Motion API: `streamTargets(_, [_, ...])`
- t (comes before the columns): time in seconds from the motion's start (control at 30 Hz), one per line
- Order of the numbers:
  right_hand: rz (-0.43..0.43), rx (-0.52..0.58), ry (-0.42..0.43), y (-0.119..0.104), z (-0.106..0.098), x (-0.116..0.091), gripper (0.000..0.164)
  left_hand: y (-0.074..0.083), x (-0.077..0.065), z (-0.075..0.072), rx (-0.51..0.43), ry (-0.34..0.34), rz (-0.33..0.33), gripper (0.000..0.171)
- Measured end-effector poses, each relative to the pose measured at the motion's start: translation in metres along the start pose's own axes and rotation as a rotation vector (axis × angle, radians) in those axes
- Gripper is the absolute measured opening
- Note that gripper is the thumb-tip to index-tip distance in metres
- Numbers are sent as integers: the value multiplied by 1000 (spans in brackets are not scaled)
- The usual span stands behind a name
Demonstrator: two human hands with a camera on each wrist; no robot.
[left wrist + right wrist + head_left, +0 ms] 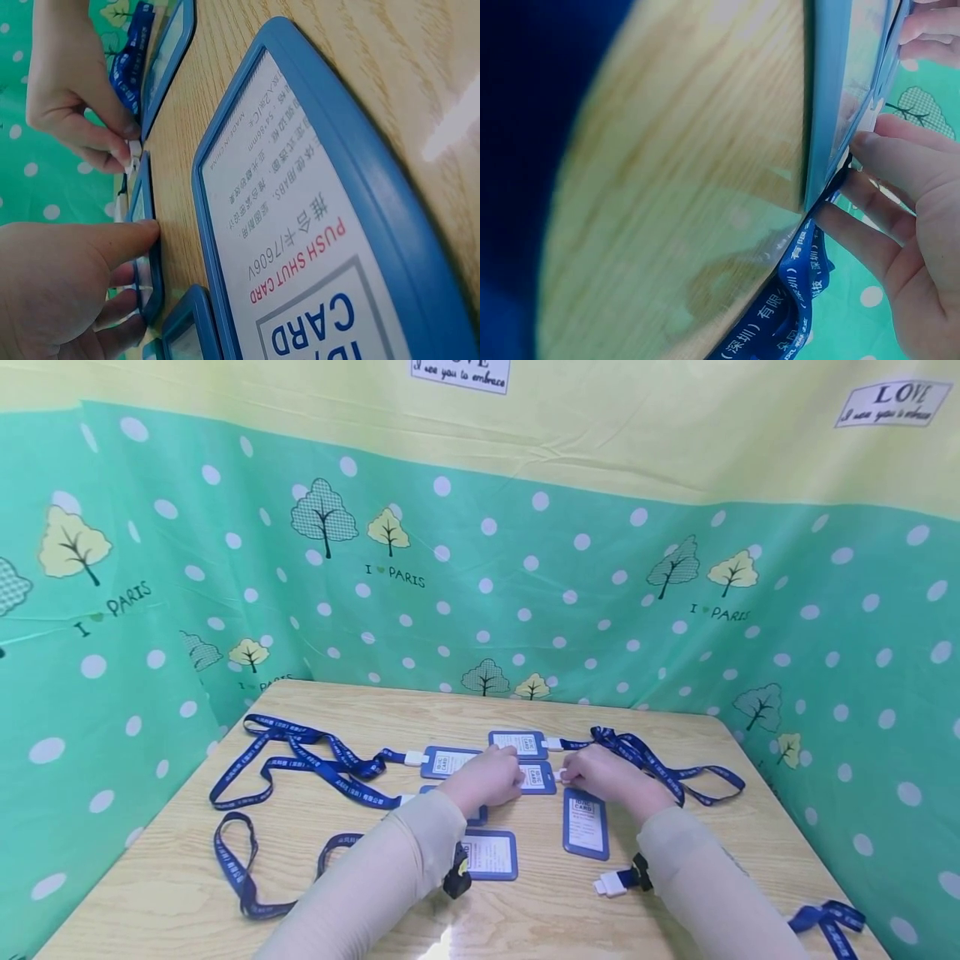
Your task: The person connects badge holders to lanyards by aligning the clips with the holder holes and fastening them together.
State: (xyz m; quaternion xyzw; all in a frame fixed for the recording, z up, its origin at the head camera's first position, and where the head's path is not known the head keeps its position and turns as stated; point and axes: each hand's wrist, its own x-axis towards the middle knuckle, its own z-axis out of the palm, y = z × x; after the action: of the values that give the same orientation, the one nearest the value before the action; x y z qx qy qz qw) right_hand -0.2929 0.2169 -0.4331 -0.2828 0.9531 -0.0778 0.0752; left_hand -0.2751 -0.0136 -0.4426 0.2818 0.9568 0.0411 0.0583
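A blue-framed badge holder (537, 779) lies on the table between both hands. My left hand (491, 775) grips it by its edges, thumb (139, 238) on the near side and fingers on the far side. At its right end, my right hand (609, 774) pinches the white lanyard clip (135, 148) between thumb and fingertips. Whether the clip is fastened to the holder is hidden by the fingers. Blue lanyard strap (799, 285) with white print runs beneath the right hand. Another badge holder (517, 744) with its clip lies just behind.
More badge holders lie around: one upright (586, 827) by the right wrist, one (491, 855) near the left forearm, one (442, 762) farther left. Blue lanyards (296, 756) spread over the left side, others (705, 772) at right. A loose white clip (611, 883) sits near the right forearm.
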Motion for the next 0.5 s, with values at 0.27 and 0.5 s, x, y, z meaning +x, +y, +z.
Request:
streamTargets(0.27, [-23,0,26,0,1,0,12,-2,3,2,20,3,17,28])
streamTargets(0.5, [31,79,56,2,2,-3,15,-3,3,3,30,4,28,29])
